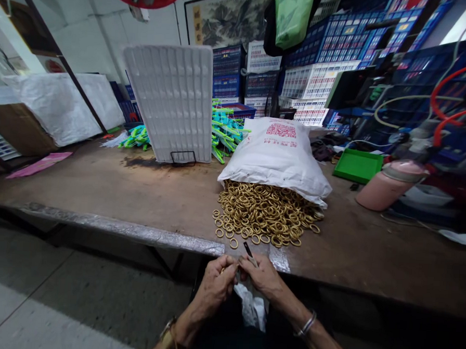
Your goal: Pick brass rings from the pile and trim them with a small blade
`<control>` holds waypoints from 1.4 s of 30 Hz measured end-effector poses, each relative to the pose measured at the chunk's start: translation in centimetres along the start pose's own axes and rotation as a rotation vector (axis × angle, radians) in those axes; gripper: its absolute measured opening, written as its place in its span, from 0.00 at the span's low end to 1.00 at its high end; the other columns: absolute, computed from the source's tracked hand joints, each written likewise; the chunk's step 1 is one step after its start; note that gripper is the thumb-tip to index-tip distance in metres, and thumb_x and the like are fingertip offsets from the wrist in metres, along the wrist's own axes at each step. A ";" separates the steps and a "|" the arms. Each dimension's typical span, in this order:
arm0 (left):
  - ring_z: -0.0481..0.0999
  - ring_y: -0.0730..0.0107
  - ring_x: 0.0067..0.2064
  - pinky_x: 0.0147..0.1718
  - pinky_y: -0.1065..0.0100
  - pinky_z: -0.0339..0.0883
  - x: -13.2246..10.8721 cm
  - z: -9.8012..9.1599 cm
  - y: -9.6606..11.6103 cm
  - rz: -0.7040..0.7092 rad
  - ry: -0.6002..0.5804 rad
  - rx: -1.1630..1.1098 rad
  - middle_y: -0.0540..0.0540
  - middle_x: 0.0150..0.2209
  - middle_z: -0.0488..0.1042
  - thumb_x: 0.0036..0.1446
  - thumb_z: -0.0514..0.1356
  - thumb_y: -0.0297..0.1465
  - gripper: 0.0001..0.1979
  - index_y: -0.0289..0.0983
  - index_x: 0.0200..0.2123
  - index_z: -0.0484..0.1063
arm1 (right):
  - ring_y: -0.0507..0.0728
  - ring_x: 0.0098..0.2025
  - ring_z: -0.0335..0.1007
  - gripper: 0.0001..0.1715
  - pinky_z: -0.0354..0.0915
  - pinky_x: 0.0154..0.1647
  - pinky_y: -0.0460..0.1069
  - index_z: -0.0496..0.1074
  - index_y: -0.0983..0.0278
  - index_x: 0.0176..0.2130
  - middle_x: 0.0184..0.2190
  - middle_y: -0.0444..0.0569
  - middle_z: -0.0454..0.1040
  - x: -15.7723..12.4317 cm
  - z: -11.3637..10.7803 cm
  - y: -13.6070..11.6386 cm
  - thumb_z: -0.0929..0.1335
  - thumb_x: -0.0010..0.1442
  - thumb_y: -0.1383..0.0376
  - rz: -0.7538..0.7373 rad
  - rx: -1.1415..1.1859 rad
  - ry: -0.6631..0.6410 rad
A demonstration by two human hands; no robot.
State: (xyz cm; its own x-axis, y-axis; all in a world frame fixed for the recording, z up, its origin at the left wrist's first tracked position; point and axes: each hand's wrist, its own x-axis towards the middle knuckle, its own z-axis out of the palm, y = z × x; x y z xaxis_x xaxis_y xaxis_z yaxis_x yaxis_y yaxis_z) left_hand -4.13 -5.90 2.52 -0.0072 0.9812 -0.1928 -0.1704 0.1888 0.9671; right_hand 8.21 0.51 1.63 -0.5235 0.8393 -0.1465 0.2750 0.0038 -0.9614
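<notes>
My left hand [216, 279] is closed in front of the table edge, its fingertips pinched around a small gold-coloured ring [223, 270], mostly hidden by the fingers. Against it, my right hand [264, 276] grips a slim knife-like tool [248, 250], whose dark narrow end points up and away. The fingertips of both hands meet or nearly meet. Just beyond them lies a heap of gold-coloured rings [262, 212], spilling from the mouth of a white woven sack [275, 150] with red print. A few single rings lie at the heap's near left. Below the hands hangs crumpled white material [252, 306].
A ribbed white panel [170, 103] stands upright on a wire stand. Green and blue plastic pieces [225, 127] lie behind it. A green tray [358, 165] and pink bottle [388, 185] stand right. Silvery tape [128, 229] covers the table edge. Stacked crates [261, 87] fill the back.
</notes>
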 end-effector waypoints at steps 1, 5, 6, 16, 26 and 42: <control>0.51 0.83 0.15 0.13 0.77 0.43 0.0 0.0 -0.2 -0.050 -0.024 -0.038 0.55 0.17 0.60 0.51 0.55 0.41 0.14 0.34 0.26 0.66 | 0.49 0.20 0.56 0.19 0.52 0.22 0.45 0.62 0.65 0.17 0.15 0.42 0.63 0.0 0.0 0.0 0.61 0.50 0.55 -0.003 0.016 0.002; 0.52 0.84 0.15 0.12 0.78 0.43 -0.1 0.5 -0.4 -0.113 -0.081 -0.182 0.55 0.18 0.60 0.50 0.56 0.42 0.14 0.35 0.26 0.62 | 0.48 0.20 0.57 0.17 0.52 0.22 0.44 0.62 0.64 0.17 0.16 0.42 0.63 -0.1 -0.4 0.4 0.61 0.51 0.57 -0.008 0.089 -0.029; 0.52 0.85 0.15 0.13 0.79 0.43 0.0 0.7 -0.4 -0.118 -0.083 -0.205 0.55 0.18 0.60 0.50 0.57 0.41 0.14 0.35 0.26 0.62 | 0.48 0.20 0.57 0.17 0.53 0.22 0.44 0.61 0.64 0.18 0.15 0.42 0.63 -0.1 -0.5 0.6 0.61 0.51 0.57 -0.006 0.109 -0.039; 0.52 0.85 0.15 0.12 0.78 0.44 0.5 0.9 0.1 -0.070 0.085 -0.076 0.55 0.18 0.61 0.48 0.57 0.44 0.16 0.35 0.26 0.61 | 0.50 0.22 0.59 0.12 0.53 0.24 0.44 0.62 0.62 0.24 0.18 0.41 0.64 -0.4 -1.4 1.3 0.58 0.55 0.63 -0.181 -0.363 0.061; 0.53 0.84 0.15 0.14 0.78 0.46 1.2 1.0 0.3 -0.013 0.099 -0.005 0.56 0.16 0.58 0.50 0.56 0.41 0.15 0.35 0.24 0.61 | 0.51 0.24 0.65 0.08 0.48 0.24 0.44 0.63 0.62 0.30 0.22 0.43 0.70 -0.2 -0.9 2.1 0.60 0.48 0.73 -0.204 -0.797 0.025; 0.63 0.80 0.21 0.12 0.80 0.51 1.0 -0.2 -1.2 -0.228 0.044 -0.522 0.46 0.27 0.68 0.53 0.56 0.37 0.11 0.33 0.28 0.62 | 0.53 0.32 0.66 0.07 0.49 0.28 0.46 0.62 0.63 0.36 0.31 0.47 0.72 4.1 -0.5 2.1 0.60 0.53 0.69 -0.133 -0.948 0.220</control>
State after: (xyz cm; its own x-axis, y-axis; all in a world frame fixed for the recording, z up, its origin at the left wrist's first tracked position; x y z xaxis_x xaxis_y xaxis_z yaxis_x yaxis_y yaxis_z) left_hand -4.14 -5.16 1.12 0.0474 0.9134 -0.4043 -0.6363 0.3396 0.6927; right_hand 7.00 4.20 -0.85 -0.4614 0.8828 0.0886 0.8085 0.4595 -0.3677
